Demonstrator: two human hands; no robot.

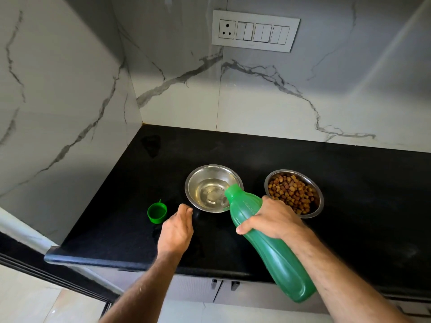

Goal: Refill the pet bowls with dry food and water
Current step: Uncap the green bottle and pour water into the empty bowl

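On the black counter (pixel 349 183), right hand (pixel 270 217) grips tilted bottle (pixel 268 243) over water bowl (pixel 210 173).

Two steel bowls are counted on the black counter (pixel 349 183): one water bowl (pixel 205 180) holding a shallow pool of water, and one food bowl (pixel 318 197) filled with brown kibble pieces too many to be counted. One green bottle (pixel 275 252) and one green cap (pixel 157 212) are seen, along with two hands, the left hand (pixel 176 229) and the right hand (pixel 272 217). On the wall one switch plate (pixel 255 31) is counted, bearing one socket and three pairs of switches
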